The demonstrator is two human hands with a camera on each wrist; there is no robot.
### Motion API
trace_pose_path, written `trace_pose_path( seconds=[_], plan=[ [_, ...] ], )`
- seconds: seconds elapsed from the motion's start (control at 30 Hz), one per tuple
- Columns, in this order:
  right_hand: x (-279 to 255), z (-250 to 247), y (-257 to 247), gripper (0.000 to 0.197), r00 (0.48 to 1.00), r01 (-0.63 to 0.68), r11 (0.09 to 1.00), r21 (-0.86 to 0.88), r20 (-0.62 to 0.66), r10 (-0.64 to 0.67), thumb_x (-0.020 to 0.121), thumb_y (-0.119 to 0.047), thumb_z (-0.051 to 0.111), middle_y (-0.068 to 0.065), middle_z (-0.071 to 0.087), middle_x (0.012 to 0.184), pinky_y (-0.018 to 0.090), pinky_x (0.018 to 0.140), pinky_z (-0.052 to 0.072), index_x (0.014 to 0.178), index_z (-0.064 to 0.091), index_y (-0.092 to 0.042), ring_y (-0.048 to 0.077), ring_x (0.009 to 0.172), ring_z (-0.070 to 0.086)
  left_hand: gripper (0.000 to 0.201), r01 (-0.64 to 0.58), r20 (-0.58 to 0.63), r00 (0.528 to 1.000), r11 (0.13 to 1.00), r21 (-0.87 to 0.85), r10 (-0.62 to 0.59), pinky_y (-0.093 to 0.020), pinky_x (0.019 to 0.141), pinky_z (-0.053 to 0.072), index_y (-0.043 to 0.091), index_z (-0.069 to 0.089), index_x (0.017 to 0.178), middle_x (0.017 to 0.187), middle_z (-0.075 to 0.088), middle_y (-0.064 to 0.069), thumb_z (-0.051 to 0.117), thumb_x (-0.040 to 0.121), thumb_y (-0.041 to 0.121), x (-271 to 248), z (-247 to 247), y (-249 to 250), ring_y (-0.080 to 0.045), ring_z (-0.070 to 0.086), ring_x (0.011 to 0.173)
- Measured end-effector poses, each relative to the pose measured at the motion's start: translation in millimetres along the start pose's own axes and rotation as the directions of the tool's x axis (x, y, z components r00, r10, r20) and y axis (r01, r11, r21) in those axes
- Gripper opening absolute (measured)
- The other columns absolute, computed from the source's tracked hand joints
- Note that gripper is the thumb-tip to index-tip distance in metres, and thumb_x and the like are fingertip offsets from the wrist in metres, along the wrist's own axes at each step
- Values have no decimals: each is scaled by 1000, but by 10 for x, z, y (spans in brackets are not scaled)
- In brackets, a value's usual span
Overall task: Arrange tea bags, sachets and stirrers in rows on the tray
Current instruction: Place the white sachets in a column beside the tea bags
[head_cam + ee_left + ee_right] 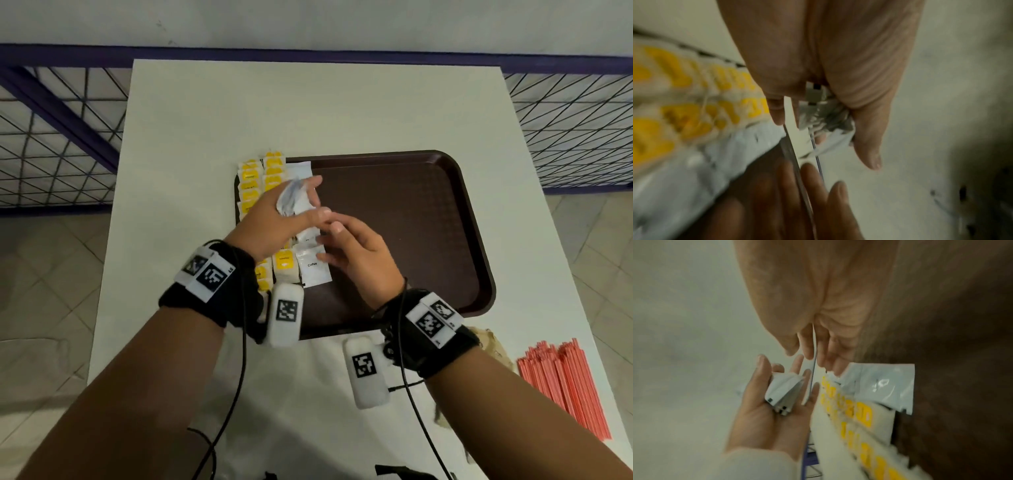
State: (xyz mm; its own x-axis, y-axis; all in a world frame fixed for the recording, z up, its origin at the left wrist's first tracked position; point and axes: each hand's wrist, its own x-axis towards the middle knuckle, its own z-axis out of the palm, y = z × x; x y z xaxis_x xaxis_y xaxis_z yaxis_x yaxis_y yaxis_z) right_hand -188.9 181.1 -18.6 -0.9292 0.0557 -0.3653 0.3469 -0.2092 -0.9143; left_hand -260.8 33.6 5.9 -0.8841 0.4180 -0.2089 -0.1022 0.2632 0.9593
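A dark brown tray (428,205) lies on the white table. Two columns of yellow tea bags (260,178) run along its left edge, with a column of white coffee sachets (313,265) beside them. My left hand (274,219) hovers over these rows, palm up, fingers curled round a stack of white sachets (293,198) (783,389). My right hand (356,253) meets it from the right and pinches a single sachet (813,353), seen edge-on between its fingers and at the stack (797,146). Red stirrers (565,383) lie in a pile off the tray, front right.
The tray's middle and right hold nothing. A crumpled brown paper (489,342) lies by the tray's front right corner. Wire fencing (61,137) flanks the table on both sides. Cables trail from my wrists over the table's front.
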Motion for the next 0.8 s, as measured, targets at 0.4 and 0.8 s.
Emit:
trace_pose_path(
  seconds=[0.4,0.8],
  plan=[
    [-651,-103,283,35,963,-269,820,506,163,215,97,-14,41,14,59,121,36,85,55,130,44,-7,24,104,61,63,-33,72,997,991,132,23,-24,85,47,25,51,115,107,55,-6,75,65,54,-547,497,-307,-13,55,96],
    [-587,-250,550,17,991,-82,958,-274,-128,48,83,-16,67,8,71,96,37,80,55,100,63,-18,21,85,67,16,216,89,968,958,186,-236,-30,75,59,11,66,99,93,67,-6,61,86,2,-495,248,-277,-20,68,74]
  ],
)
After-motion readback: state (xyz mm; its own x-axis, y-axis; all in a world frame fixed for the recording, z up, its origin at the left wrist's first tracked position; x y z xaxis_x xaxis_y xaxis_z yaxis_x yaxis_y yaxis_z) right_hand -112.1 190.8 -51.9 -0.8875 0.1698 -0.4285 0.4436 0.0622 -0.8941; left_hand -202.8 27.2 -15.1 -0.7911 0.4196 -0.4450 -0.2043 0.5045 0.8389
